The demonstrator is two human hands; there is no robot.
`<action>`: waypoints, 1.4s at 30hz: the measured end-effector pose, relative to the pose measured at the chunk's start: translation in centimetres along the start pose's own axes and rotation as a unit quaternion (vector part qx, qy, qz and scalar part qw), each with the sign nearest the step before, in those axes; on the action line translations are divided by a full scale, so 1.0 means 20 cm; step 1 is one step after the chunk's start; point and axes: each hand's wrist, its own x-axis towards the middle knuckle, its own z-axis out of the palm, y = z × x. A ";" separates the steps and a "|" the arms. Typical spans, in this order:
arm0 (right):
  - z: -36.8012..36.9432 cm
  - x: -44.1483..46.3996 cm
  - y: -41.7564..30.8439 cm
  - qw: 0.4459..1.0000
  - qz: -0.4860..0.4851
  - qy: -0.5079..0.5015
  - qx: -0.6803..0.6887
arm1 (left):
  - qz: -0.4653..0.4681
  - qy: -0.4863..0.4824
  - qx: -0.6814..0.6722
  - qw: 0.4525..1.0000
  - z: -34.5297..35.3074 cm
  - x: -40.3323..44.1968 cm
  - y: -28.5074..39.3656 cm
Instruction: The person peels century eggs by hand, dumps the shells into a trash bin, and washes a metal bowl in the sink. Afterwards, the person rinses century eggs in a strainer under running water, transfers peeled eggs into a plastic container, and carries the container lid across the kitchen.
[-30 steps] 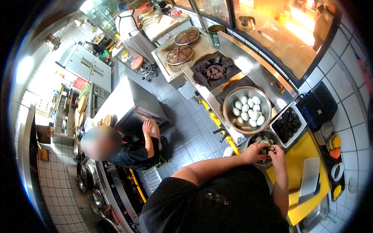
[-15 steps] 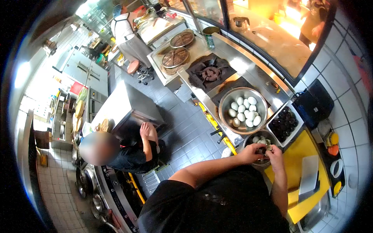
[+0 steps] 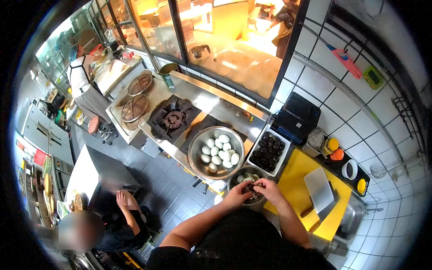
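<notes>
My left hand (image 3: 237,195) and my right hand (image 3: 270,191) meet over a metal pot (image 3: 234,180), fingers closed around a small dark egg (image 3: 255,188) that they mostly hide. Pale pieces that look like eggshell lie in the pot below. Just behind the pot, a large steel bowl (image 3: 196,167) holds several whitish whole eggs (image 3: 216,151). To its right stands a white tray (image 3: 282,168) full of dark, shiny peeled eggs (image 3: 269,153).
On the yellow cutting board (image 3: 288,191) at right lie a translucent lid (image 3: 318,189) and a knife (image 3: 330,204). Beyond the bowl is a gas burner (image 3: 174,119). A co-worker (image 3: 119,225) sits at left; another person (image 3: 83,81) stands farther back.
My view has swung to the right, so the counter appears farther left. My hands stay together over the pot, on a small dark egg.
</notes>
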 end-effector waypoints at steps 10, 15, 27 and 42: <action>0.02 0.00 -0.06 0.999 0.028 -0.018 0.012 | 0.119 0.091 0.247 0.957 -0.01 0.01 -0.02; 0.03 0.01 -0.11 1.000 -0.001 -0.004 -0.022 | 0.135 0.062 0.227 0.962 -0.03 0.05 -0.06; 0.02 0.04 -0.02 0.999 -0.028 -0.002 0.022 | 0.052 0.074 0.094 0.991 -0.02 0.02 -0.01; 0.09 0.06 -0.12 0.988 -0.115 0.017 -0.103 | 0.161 0.092 0.230 0.955 -0.04 -0.01 -0.06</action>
